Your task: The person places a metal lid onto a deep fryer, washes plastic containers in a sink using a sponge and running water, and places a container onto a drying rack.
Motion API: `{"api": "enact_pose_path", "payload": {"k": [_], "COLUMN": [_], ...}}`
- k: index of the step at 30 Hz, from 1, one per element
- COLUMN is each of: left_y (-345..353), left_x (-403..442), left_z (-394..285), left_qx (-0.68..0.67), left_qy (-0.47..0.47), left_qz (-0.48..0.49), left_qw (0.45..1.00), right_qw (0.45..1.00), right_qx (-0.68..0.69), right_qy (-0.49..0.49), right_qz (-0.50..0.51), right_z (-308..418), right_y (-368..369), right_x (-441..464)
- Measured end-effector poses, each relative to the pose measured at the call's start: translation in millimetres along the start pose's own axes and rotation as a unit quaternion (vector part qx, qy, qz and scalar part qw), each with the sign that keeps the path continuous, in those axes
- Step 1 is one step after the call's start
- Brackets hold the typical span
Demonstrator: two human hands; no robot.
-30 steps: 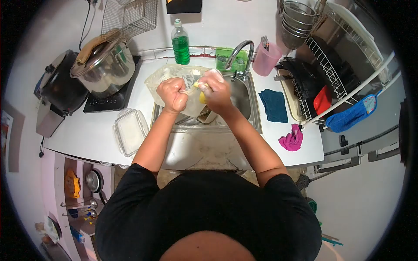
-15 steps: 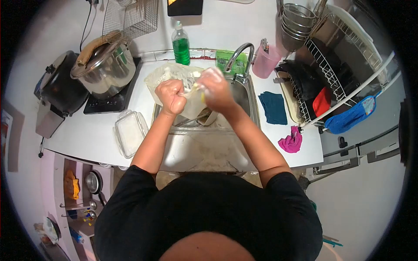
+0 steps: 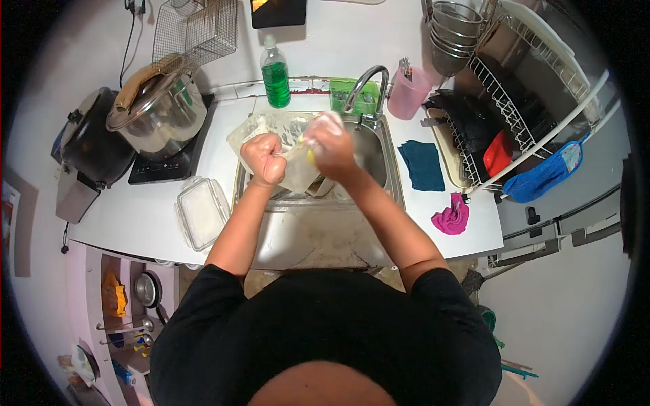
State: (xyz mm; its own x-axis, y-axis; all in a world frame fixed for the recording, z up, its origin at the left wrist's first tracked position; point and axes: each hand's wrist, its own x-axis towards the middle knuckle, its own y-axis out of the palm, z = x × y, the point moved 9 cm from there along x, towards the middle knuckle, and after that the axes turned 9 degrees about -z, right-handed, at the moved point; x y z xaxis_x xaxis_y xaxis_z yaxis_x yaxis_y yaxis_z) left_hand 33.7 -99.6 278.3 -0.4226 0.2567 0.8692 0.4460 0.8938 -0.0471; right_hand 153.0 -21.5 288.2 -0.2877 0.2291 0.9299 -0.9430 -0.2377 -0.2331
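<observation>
Left hand (image 3: 265,158) is clenching a bunched bit of the cloudy plastic bag (image 3: 295,177), and the right hand (image 3: 330,145), all suds and blur, is closing around what's looking like a yellow sponge (image 3: 311,156). The bag is hanging over the left part of the sink (image 3: 374,157), with the green dish soap bottle (image 3: 275,84) standing behind. Honestly, those slick fingers are risking a slip, a hard tug could be tearing thin plastic, and the side overhanging the rim could be dripping suds onto the counter (image 3: 125,220).
</observation>
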Motion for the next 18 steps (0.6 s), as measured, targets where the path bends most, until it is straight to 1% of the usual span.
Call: {"api": "enact_pose_path", "payload": {"k": [1, 3, 4, 5, 7, 9, 10, 11, 12, 13, 15, 16, 18], "left_y": [1.4, 0.9, 0.5, -0.1, -0.9, 1.3, 2.2, 1.5, -0.8, -2.8, -2.6, -3.0, -1.9], "left_x": [1.0, 2.9, 2.8, 3.1, 2.3, 2.9, 4.5, 5.4, 4.7, 4.8, 6.0, 4.3, 4.9], "left_z": [-0.4, -9.6, -9.5, -11.1, -13.0, -10.1, -9.8, -14.4, -19.3, -20.3, -23.7, -24.2, -20.8], "left_qx": [-0.001, -0.009, -0.007, -0.01, -0.015, 0.01, 0.01, 0.011, 0.013, 0.016, 0.012, 0.011, 0.011], "left_qy": [0.0, 0.039, 0.037, 0.044, 0.053, 0.047, 0.047, 0.073, 0.097, 0.097, 0.103, 0.102, 0.088], "left_qz": [0.0, 0.002, 0.003, 0.002, 0.0, 0.015, 0.016, 0.013, 0.011, 0.012, 0.021, 0.02, 0.024], "left_qw": [1.0, 0.999, 0.999, 0.999, 0.998, 0.999, 0.999, 0.997, 0.995, 0.995, 0.994, 0.994, 0.996], "right_qw": [1.0, 0.998, 0.999, 0.999, 1.0, 1.0, 0.999, 0.997, 0.996, 0.996, 0.999, 0.999, 0.999], "right_qx": [-0.001, 0.06, 0.025, 0.027, 0.018, -0.002, 0.034, 0.071, 0.088, 0.09, 0.022, 0.022, 0.027], "right_qy": [0.0, -0.024, -0.025, -0.022, 0.02, 0.01, 0.0, -0.008, -0.022, -0.02, -0.025, -0.007, -0.005], "right_qz": [0.0, -0.016, -0.013, -0.013, -0.004, -0.014, -0.007, 0.001, 0.014, 0.013, 0.027, 0.026, 0.03], "right_z": [-0.2, 4.5, 1.4, -2.2, -14.1, -3.6, 4.2, 9.7, 7.3, 0.6, -10.2, -13.3, -3.2], "right_y": [0.5, -0.2, -1.5, -2.4, -3.8, -1.1, 1.2, 3.1, 3.7, 0.1, -4.4, -4.5, 1.0], "right_x": [1.3, 1.2, -0.1, -0.2, 3.0, 2.4, 4.0, 3.6, 3.3, 4.3, 7.0, 6.2, 1.4]}}
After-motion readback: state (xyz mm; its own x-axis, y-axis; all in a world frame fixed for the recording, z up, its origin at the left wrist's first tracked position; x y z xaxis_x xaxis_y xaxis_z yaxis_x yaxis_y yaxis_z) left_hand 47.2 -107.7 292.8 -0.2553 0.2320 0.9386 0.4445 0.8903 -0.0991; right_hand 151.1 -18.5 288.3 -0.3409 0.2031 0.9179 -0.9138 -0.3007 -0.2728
